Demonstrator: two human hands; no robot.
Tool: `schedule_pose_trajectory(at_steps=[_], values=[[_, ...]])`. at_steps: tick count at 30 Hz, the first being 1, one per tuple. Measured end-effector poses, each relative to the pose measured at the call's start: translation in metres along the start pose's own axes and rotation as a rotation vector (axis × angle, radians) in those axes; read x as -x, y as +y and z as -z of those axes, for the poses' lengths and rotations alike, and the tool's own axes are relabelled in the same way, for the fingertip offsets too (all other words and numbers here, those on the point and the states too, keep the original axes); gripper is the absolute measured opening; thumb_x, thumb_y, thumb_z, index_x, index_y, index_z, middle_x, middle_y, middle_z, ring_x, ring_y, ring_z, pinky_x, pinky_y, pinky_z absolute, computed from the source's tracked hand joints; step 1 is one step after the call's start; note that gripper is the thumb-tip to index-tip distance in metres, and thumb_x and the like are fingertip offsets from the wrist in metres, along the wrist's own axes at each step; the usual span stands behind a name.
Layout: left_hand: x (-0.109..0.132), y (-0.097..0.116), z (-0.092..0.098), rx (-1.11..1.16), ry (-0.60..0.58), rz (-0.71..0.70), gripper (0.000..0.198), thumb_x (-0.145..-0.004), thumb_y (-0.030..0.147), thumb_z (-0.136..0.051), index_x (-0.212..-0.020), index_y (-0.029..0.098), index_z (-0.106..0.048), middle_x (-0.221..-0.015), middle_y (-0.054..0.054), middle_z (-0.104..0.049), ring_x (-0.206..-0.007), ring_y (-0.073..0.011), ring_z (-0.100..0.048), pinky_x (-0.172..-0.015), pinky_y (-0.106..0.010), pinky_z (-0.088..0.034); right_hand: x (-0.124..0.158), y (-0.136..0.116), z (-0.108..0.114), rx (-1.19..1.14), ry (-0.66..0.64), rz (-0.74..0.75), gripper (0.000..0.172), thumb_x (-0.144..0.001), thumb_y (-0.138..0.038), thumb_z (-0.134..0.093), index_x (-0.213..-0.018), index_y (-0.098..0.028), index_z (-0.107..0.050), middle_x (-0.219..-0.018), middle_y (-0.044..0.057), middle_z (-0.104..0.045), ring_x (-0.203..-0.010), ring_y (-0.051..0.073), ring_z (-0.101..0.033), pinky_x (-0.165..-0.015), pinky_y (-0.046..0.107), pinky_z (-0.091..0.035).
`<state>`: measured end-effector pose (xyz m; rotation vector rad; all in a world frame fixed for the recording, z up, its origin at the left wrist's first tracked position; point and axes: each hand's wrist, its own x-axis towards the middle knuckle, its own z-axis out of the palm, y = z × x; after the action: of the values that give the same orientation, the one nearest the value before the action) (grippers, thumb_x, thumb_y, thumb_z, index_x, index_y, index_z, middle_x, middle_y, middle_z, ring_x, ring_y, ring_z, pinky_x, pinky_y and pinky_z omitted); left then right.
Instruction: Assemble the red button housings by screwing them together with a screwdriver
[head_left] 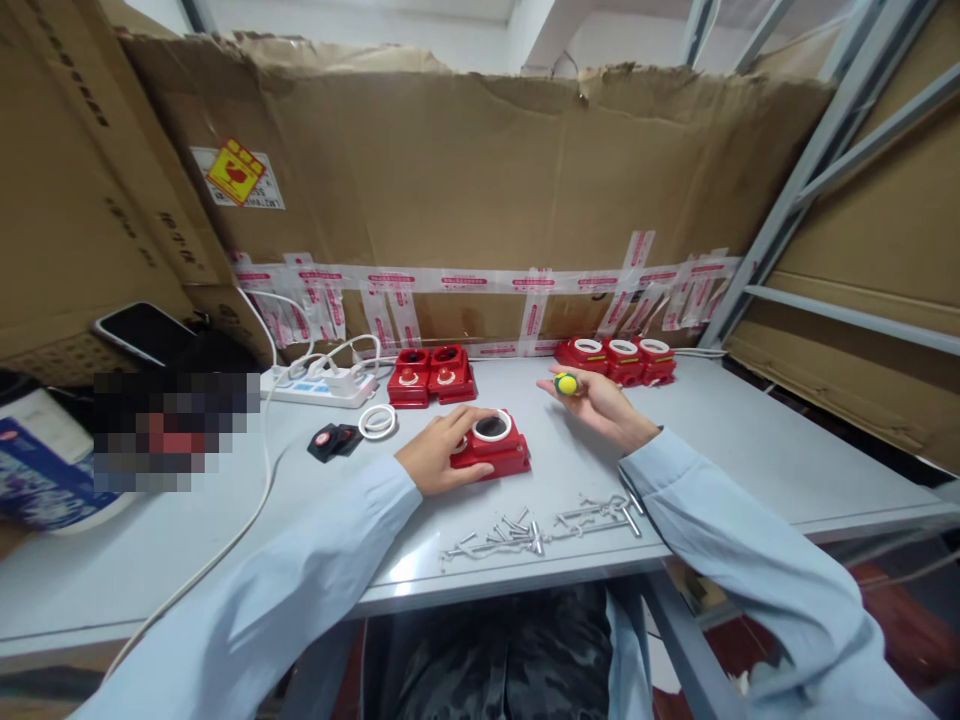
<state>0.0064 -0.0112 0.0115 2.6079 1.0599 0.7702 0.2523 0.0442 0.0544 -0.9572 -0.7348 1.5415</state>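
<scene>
My left hand is closed around the left end of a red housing, its thumb along the near side and its fingers over the top. A white ring surrounds a dark round opening on that housing. To the right, above the table, my right hand is closed on a screwdriver with a yellow and green handle. The handle's end faces me and its shaft cannot be made out. Between me and the housing lie several loose screws and metal pins with thin chains.
Two red housings stand at the back left, and several with white rings at the back right. Loose white rings lie beside black parts. A power strip trails a white cable. Cardboard walls the back.
</scene>
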Motion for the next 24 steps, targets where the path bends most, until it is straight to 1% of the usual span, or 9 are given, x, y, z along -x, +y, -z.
schedule_pose_trajectory(at_steps=[3, 5, 9, 12, 14, 17, 19, 22, 24], values=[[0.0, 0.0, 0.0, 0.004, 0.0, 0.0, 0.059, -0.079, 0.039, -0.063, -0.129, 0.022, -0.039, -0.13, -0.011, -0.05, -0.112, -0.0269, -0.053, -0.097, -0.041, -0.042, 0.004, 0.0, -0.003, 0.061, -0.074, 0.015, 0.028, -0.077, 0.0, -0.043, -0.098, -0.007, -0.059, -0.081, 0.011, -0.065, -0.079, 0.014, -0.067, -0.073, 0.021, -0.056], [0.0, 0.0, 0.0, 0.007, 0.001, -0.004, 0.059, -0.079, 0.039, -0.063, -0.13, 0.022, -0.038, -0.13, -0.011, -0.05, -0.111, -0.027, -0.053, -0.097, -0.041, -0.042, 0.007, -0.002, -0.004, 0.085, -0.121, -0.001, 0.025, -0.081, -0.002, -0.043, -0.099, -0.008, -0.059, -0.08, 0.01, -0.066, -0.076, 0.012, -0.067, -0.071, 0.018, -0.056], [0.0, 0.0, 0.0, 0.008, 0.006, -0.005, 0.059, -0.079, 0.039, -0.062, -0.13, 0.022, -0.038, -0.13, -0.012, -0.05, -0.111, -0.027, -0.054, -0.097, -0.041, -0.042, 0.013, -0.004, -0.004, 0.094, -0.178, -0.007, 0.027, -0.079, 0.002, -0.046, -0.098, -0.011, -0.06, -0.08, 0.006, -0.068, -0.078, 0.01, -0.068, -0.074, 0.016, -0.055], [0.0, 0.0, 0.0, 0.002, 0.003, -0.001, 0.059, -0.079, 0.04, -0.062, -0.13, 0.021, -0.038, -0.13, -0.012, -0.05, -0.11, -0.027, -0.054, -0.097, -0.042, -0.042, 0.014, -0.002, -0.002, 0.067, -0.286, 0.034, 0.028, -0.075, 0.002, -0.052, -0.098, -0.013, -0.061, -0.09, 0.005, -0.069, -0.086, 0.011, -0.067, -0.079, 0.019, -0.055], [0.0, 0.0, 0.0, -0.002, 0.001, 0.0, 0.06, -0.079, 0.04, -0.062, -0.13, 0.022, -0.038, -0.13, -0.012, -0.049, -0.111, -0.0272, -0.053, -0.096, -0.042, -0.042, 0.015, 0.0, -0.001, 0.093, -0.332, 0.049, 0.027, -0.073, -0.002, -0.059, -0.097, -0.015, -0.061, -0.091, 0.003, -0.069, -0.085, 0.01, -0.067, -0.078, 0.019, -0.056], [0.0, 0.0, 0.0, 0.0, 0.0, -0.003, 0.06, -0.079, 0.039, -0.062, -0.131, 0.023, -0.038, -0.13, -0.011, -0.049, -0.111, -0.0273, -0.053, -0.096, -0.042, -0.042, 0.016, 0.003, -0.001, 0.211, -0.318, 0.084, 0.02, -0.069, -0.01, -0.068, -0.087, -0.015, -0.061, -0.077, 0.001, -0.067, -0.073, 0.009, -0.066, -0.065, 0.016, -0.056], [0.0, 0.0, 0.0, 0.001, -0.002, -0.004, 0.059, -0.079, 0.039, -0.062, -0.13, 0.022, -0.038, -0.13, -0.011, -0.049, -0.112, -0.0273, -0.053, -0.096, -0.042, -0.042, 0.016, 0.004, -0.002, 0.284, -0.324, 0.128, 0.018, -0.066, -0.014, -0.071, -0.081, -0.015, -0.06, -0.068, -0.001, -0.064, -0.066, 0.009, -0.064, -0.056, 0.016, -0.055], [0.0, -0.001, 0.0, 0.001, -0.003, -0.002, 0.059, -0.079, 0.039, -0.063, -0.13, 0.022, -0.039, -0.129, -0.011, -0.05, -0.112, -0.0274, -0.053, -0.096, -0.041, -0.042, 0.015, 0.003, -0.002, 0.31, -0.304, 0.176, 0.022, -0.065, -0.023, -0.072, -0.081, -0.016, -0.059, -0.059, -0.002, -0.06, -0.058, 0.01, -0.061, -0.041, 0.014, -0.049], [0.0, 0.0, 0.0, 0.0, -0.001, 0.002, 0.06, -0.079, 0.039, -0.063, -0.13, 0.022, -0.038, -0.128, -0.011, -0.05, -0.112, -0.0274, -0.053, -0.096, -0.041, -0.042, 0.015, 0.001, -0.002, 0.292, -0.249, 0.221, 0.023, -0.065, -0.027, -0.07, -0.083, -0.017, -0.058, -0.058, -0.002, -0.059, -0.055, 0.01, -0.059, -0.036, 0.014, -0.046]])
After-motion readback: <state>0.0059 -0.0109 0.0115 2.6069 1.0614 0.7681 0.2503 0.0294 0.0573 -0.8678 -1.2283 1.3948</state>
